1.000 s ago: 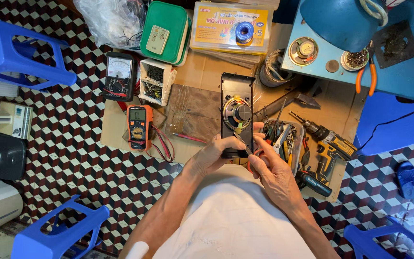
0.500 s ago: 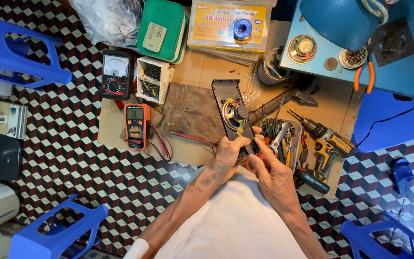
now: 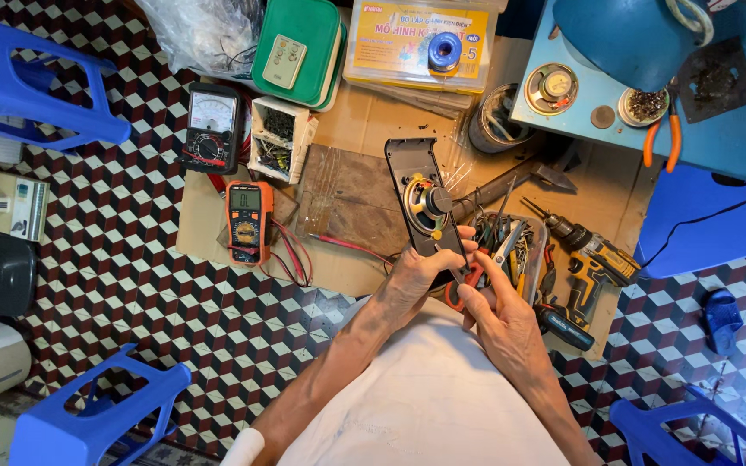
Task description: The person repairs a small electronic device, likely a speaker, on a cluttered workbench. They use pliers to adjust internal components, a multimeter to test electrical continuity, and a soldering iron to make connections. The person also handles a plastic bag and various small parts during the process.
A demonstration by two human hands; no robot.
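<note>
cardboard mat (image 3: pixel 364 129) | two multimeters (image 3: pixel 249 220) | both hands (image 3: pixel 416 276) grasping one speaker panel (image 3: pixel 425 207)

We hold the speaker panel (image 3: pixel 426 205) over the middle of the cardboard sheet (image 3: pixel 373 121), our left hand (image 3: pixel 412 276) gripping its near end and our right hand (image 3: pixel 502 324) just right of that. Left of the panel lies a digital multimeter (image 3: pixel 249 222), with an analog meter (image 3: pixel 209 128) farther away and a small parts box (image 3: pixel 276 140) to the right of that meter. Right of the panel sits a tray of tools (image 3: pixel 515 246), and a cordless drill (image 3: pixel 589 259) lies right of the tray. A stool (image 3: pixel 692 224) stands farther right.
</note>
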